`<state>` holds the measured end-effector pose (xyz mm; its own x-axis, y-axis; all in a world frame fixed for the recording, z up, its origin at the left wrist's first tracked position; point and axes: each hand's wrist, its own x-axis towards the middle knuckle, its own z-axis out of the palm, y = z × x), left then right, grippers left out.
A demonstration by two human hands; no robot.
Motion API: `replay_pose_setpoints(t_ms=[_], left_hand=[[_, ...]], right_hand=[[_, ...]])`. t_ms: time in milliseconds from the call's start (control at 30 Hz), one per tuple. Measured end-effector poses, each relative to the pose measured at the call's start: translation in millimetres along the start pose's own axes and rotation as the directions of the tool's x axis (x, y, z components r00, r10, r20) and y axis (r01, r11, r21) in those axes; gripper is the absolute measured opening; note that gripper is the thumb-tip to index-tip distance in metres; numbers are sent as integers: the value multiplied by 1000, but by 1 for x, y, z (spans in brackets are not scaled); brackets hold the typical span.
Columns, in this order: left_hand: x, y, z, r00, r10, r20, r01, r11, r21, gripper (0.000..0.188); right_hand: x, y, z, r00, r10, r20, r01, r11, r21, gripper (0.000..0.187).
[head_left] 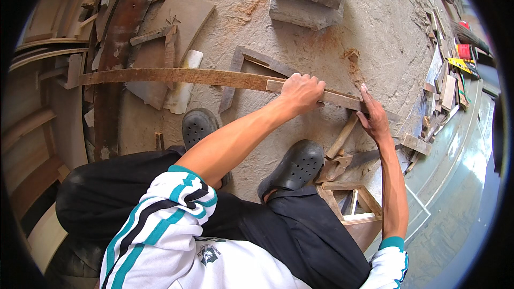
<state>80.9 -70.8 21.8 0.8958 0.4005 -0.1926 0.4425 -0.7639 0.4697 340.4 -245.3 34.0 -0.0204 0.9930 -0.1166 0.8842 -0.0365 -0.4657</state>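
A long brown wooden strip (176,76) runs across in front of me from the left. A shorter, paler wooden strip (340,99) lies along its right part. My left hand (302,93) is closed in a fist round both where they overlap. At the right end of the shorter strip is my right hand (376,118), its fingers on the far side and its thumb on the near side. Beneath the strips, an angled grey wooden frame (262,60) rests on the floor. A handsaw (337,168) with a wooden handle lies below my right hand.
Concrete blocks (308,0) stand at the far middle. Wood offcuts (448,91) are piled at the right, boards (184,21) at the left. A small wooden box (350,200) stands by my right knee. A dark clog (294,166) is on each foot.
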Motion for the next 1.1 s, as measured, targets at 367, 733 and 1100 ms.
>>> replay_pose_setpoints(t_ms=[367,733,1100], left_hand=[[3,1,-1,1000,13,6,-14,998,66,52],[3,6,-6,1000,14,-2,-14,993,116,57],[5,9,-5,1000,17,0,-16,982,190,62]], right_hand=[[-3,-3,-2,1000,5,-19,-4,1000,9,94],[3,-2,2,994,-84,-69,89,993,76,93],[1,2,3,985,-107,-134,125,983,135,84]])
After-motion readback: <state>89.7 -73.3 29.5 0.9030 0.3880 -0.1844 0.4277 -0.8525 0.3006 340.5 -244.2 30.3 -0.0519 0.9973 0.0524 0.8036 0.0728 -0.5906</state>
